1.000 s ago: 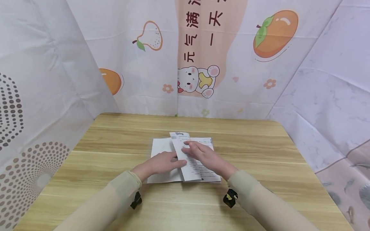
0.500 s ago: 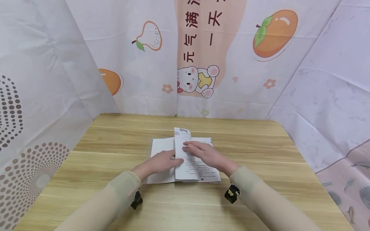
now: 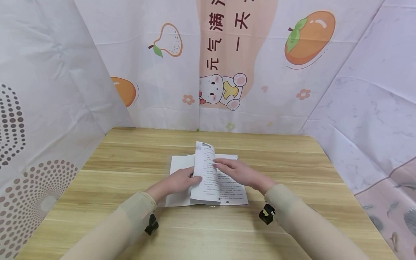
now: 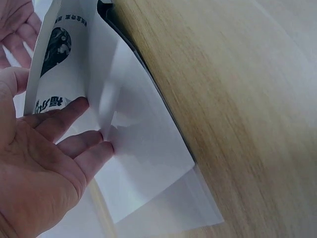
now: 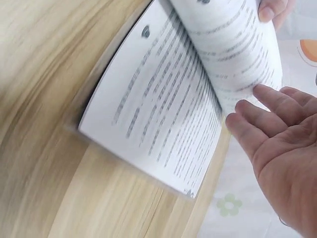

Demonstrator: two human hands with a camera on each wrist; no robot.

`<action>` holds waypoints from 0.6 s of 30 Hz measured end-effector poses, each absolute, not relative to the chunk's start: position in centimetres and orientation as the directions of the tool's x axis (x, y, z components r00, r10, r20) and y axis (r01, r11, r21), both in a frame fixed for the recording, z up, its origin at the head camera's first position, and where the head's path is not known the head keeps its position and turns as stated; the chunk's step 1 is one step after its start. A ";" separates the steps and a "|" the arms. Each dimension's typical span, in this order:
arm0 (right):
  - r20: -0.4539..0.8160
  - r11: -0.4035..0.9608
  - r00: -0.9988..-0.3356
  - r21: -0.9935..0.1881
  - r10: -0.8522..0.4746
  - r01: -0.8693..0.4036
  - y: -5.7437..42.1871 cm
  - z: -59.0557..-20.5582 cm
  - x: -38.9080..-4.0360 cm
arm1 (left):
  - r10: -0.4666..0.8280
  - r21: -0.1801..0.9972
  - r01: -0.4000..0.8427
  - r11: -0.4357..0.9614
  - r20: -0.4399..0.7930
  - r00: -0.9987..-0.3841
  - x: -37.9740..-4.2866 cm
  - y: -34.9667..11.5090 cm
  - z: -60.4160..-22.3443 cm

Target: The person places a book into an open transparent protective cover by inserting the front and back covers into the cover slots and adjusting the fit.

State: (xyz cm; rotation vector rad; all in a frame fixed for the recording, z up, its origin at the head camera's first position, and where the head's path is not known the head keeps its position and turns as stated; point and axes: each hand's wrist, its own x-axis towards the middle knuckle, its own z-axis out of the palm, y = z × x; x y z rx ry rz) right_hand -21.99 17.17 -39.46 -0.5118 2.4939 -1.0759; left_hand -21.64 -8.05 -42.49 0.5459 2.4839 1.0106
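Note:
An open book (image 3: 234, 193) with printed pages lies on the table, a blank white page on its left side. One raised leaf (image 3: 205, 180) stands up between the two halves, curving leftward. My left hand (image 3: 178, 180) pinches this leaf by its outer edge, thumb on the printed face and fingers behind it. In the left wrist view, those fingers (image 4: 74, 111) reach over the blank page (image 4: 143, 144), and a dark picture shows on the back of the leaf. My right hand (image 3: 242, 173) has its fingers extended, fingertips right at the leaf near the book's middle.
The wooden table (image 3: 276, 155) reaches back to a hanging cloth (image 3: 156, 90) with printed fruit and characters. More cloth hangs at the left and right. A dark wrist camera (image 3: 267, 214) sits below the right sleeve, another (image 3: 151, 224) below the left.
The raised leaf has swung left and stands more upright, showing more of the right-hand page. My left hand has shifted slightly left, and my right hand has drawn a little to the right.

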 end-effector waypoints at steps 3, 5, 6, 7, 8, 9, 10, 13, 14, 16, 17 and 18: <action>-0.194 0.655 -0.861 -0.730 -0.470 -0.193 17.6 -39.6 -22.1 | 0.501 0.743 0.193 0.641 -0.214 -0.838 -21.8 -8.3 -42.6; -0.186 0.668 -0.856 -0.711 -0.482 -0.221 17.9 -39.7 -22.1 | 0.506 0.750 0.193 0.633 -0.212 -0.836 -21.8 -8.5 -42.7; -0.180 0.678 -0.853 -0.694 -0.490 -0.242 18.0 -39.8 -22.2 | 0.507 0.751 0.194 0.631 -0.211 -0.836 -21.8 -8.6 -42.7; -0.176 0.687 -0.849 -0.677 -0.498 -0.263 18.2 -39.9 -22.2 | 0.509 0.754 0.194 0.628 -0.209 -0.835 -21.9 -8.7 -42.7; -0.175 0.699 -0.846 -0.658 -0.504 -0.280 18.3 -40.0 -22.3 | 0.507 0.756 0.191 0.627 -0.209 -0.836 -21.9 -8.8 -42.8; -0.176 0.711 -0.844 -0.638 -0.507 -0.295 18.4 -40.1 -22.3 | 0.505 0.759 0.185 0.624 -0.211 -0.837 -21.9 -8.9 -42.8; -0.179 0.725 -0.842 -0.617 -0.508 -0.306 18.6 -40.3 -22.3 | 0.503 0.764 0.177 0.621 -0.214 -0.837 -22.0 -9.0 -42.8; -0.209 0.763 -0.840 -0.565 -0.500 -0.314 19.1 -40.7 -22.4 | 0.492 0.783 0.141 0.605 -0.229 -0.840 -22.0 -9.2 -42.8; -0.224 0.777 -0.839 -0.546 -0.495 -0.313 19.3 -40.9 -22.4 | 0.488 0.789 0.128 0.601 -0.235 -0.840 -22.0 -9.3 -42.8; -0.258 0.801 -0.833 -0.510 -0.490 -0.313 19.6 -41.1 -22.3 | 0.486 0.798 0.115 0.592 -0.240 -0.840 -22.0 -9.4 -42.8; -0.273 0.805 -0.825 -0.500 -0.495 -0.318 19.7 -41.2 -22.3 | 0.485 0.801 0.110 0.588 -0.241 -0.841 -22.0 -9.5 -42.8; -0.287 0.811 -0.817 -0.486 -0.499 -0.325 19.8 -41.4 -22.2 | 0.486 0.804 0.108 0.585 -0.241 -0.840 -22.0 -9.5 -42.8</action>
